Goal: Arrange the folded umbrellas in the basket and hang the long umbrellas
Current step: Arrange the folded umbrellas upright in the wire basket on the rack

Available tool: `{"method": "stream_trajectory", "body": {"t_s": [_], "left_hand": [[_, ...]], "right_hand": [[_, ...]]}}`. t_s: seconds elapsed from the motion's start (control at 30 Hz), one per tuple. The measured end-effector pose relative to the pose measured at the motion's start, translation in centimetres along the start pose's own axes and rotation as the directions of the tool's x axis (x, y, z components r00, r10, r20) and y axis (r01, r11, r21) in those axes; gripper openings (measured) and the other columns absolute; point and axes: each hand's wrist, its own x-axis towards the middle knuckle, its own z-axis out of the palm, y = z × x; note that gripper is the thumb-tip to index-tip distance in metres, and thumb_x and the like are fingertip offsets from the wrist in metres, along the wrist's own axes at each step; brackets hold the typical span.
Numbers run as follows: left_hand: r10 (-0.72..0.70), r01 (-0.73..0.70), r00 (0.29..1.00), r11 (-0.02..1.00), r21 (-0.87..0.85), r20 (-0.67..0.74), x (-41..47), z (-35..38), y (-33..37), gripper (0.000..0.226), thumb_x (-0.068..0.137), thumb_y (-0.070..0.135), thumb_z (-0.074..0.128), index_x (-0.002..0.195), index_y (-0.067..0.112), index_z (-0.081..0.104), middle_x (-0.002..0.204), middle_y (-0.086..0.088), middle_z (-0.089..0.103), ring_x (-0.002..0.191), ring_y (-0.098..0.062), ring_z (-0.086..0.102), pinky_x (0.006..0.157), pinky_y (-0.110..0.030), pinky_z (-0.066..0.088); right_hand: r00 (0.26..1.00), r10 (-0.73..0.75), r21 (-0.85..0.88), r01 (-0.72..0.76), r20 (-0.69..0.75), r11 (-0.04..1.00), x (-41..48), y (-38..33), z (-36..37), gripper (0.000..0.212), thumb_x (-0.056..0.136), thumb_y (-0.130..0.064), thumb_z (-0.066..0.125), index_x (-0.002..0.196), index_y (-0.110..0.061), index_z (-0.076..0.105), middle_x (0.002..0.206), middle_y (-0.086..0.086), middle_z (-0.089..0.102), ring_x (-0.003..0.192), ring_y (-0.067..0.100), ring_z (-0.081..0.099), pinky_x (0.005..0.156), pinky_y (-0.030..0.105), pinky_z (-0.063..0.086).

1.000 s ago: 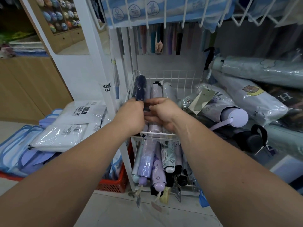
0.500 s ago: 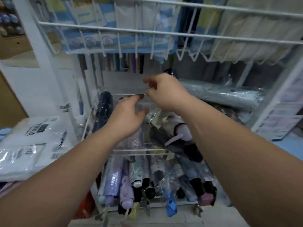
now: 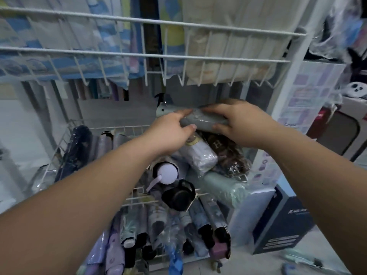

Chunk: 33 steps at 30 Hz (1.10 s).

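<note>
**Helper:** Where's the grey-green one now?

**Me:** In both my hands. The grey-green folded umbrella (image 3: 202,119) lies crosswise above the back right part of the wire basket (image 3: 121,128), over the heap already in it. My left hand (image 3: 170,132) grips one end and my right hand (image 3: 245,124) the other. My fingers (image 3: 212,111) curl over the top and my thumbs clamp underneath.

**Helper:** Will it slip?

**Me:** It could, I reckon. It's in a shiny clear plastic sleeve, and that film probably slides on the fabric inside. So I squeeze round the whole body and don't just pinch the wrapper.

**Helper:** Heavy?

**Me:** Light, I'd judge; one hand could carry it. The rolled canopy should give a little, but the shaft inside should keep it stiff lengthwise, so it doesn't sag between my hands. It's not fragile, though I wouldn't jam it down on its ribs.

**Helper:** Where does it go?

**Me:** The basket's left side holds a neat row, with the navy umbrella (image 3: 77,147) outermost. The right side is a jumble: a white bear-print umbrella (image 3: 198,157), a brown patterned umbrella (image 3: 228,155) and a mint umbrella (image 3: 224,188) at the front right corner. I'd hold mine mid-body, turn it parallel with the row, and keep its black strap loop (image 3: 161,97) off the wires.
</note>
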Motion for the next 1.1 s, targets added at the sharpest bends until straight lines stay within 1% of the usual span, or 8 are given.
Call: {"method": "stream_trajectory", "body": {"t_s": [0.17,0.43,0.6,0.73,0.83,0.93,1.0,1.1], "left_hand": [[0.001,-0.001,1.0,0.999,-0.038,-0.013,0.2,0.2,0.4,0.052,0.096,0.031,0.06,0.145,0.042,0.045,0.093,-0.005,0.072,0.092,-0.02,0.067,0.088,-0.038,0.055],[-0.006,-0.033,0.979,0.982,-0.188,-0.205,-1.2,-0.8,-1.2,0.043,0.098,0.029,0.058,0.139,0.042,0.053,0.087,0.0,0.063,0.082,-0.019,0.063,0.072,-0.033,0.053],[-0.094,-0.027,0.927,0.949,-0.313,-0.364,-3.8,-3.2,-4.3,0.043,0.1,0.029,0.058,0.14,0.04,0.051,0.103,0.006,0.059,0.082,-0.013,0.062,0.064,-0.024,0.051],[-0.259,0.003,0.906,0.793,-0.609,-0.334,-5.1,-6.1,-7.2,0.05,0.101,0.015,0.055,0.148,0.027,0.042,0.123,0.005,0.058,0.099,-0.017,0.068,0.089,-0.034,0.058],[-0.298,0.013,0.908,0.721,-0.693,-0.294,-5.3,-8.2,-9.4,0.049,0.101,0.007,0.053,0.148,0.018,0.043,0.13,-0.003,0.063,0.104,-0.022,0.069,0.085,-0.029,0.057],[-0.31,0.044,0.909,0.736,-0.675,-0.278,-5.6,-10.0,-12.0,0.048,0.097,0.004,0.056,0.143,0.016,0.051,0.125,-0.011,0.068,0.103,-0.024,0.071,0.089,-0.035,0.058],[-0.327,0.097,0.908,0.773,-0.627,-0.263,-6.3,-11.2,-13.7,0.05,0.094,0.002,0.058,0.142,0.016,0.053,0.124,-0.014,0.068,0.104,-0.025,0.07,0.09,-0.036,0.057],[-0.317,0.146,0.915,0.836,-0.528,-0.249,-7.4,-12.2,-15.6,0.051,0.092,0.0,0.061,0.14,0.015,0.055,0.133,-0.007,0.062,0.107,-0.019,0.067,0.093,-0.032,0.056]], "right_hand": [[1.0,0.0,-0.084,0.002,0.031,0.997,0.8,1.1,0.5,0.051,0.097,-0.05,0.05,0.146,-0.048,0.035,0.135,0.006,0.06,0.118,0.031,0.058,0.091,0.04,0.051],[0.997,-0.043,0.05,0.046,-0.067,0.998,1.0,-1.6,0.1,0.046,0.095,-0.044,0.057,0.14,-0.039,0.048,0.128,-0.002,0.064,0.118,0.026,0.058,0.086,0.034,0.046],[0.997,-0.051,0.235,0.064,-0.058,0.97,2.7,-6.9,0.2,0.045,0.094,-0.042,0.061,0.138,-0.038,0.051,0.136,-0.007,0.06,0.122,0.02,0.057,0.098,0.036,0.048],[0.998,0.025,0.533,-0.056,0.065,0.844,4.9,-12.4,1.8,0.044,0.094,-0.039,0.064,0.137,-0.03,0.055,0.137,-0.002,0.058,0.113,0.019,0.059,0.09,0.028,0.047],[0.99,0.049,0.563,-0.116,0.133,0.818,6.5,-16.8,2.3,0.043,0.096,-0.033,0.061,0.137,-0.022,0.056,0.131,0.006,0.062,0.105,0.025,0.062,0.083,0.029,0.049],[0.971,0.028,0.637,-0.176,0.236,0.75,7.3,-21.2,3.3,0.041,0.097,-0.025,0.058,0.133,-0.006,0.057,0.126,0.017,0.064,0.112,0.034,0.062,0.094,0.035,0.051],[0.96,0.059,0.729,-0.246,0.272,0.638,7.3,-23.5,4.8,0.041,0.095,-0.021,0.062,0.132,-0.003,0.057,0.124,0.017,0.066,0.11,0.034,0.064,0.096,0.043,0.052],[0.932,0.12,0.868,-0.361,0.341,0.341,6.6,-25.4,7.5,0.049,0.093,-0.01,0.065,0.14,-0.011,0.051,0.119,0.01,0.066,0.1,0.026,0.065,0.085,0.035,0.056]]}}
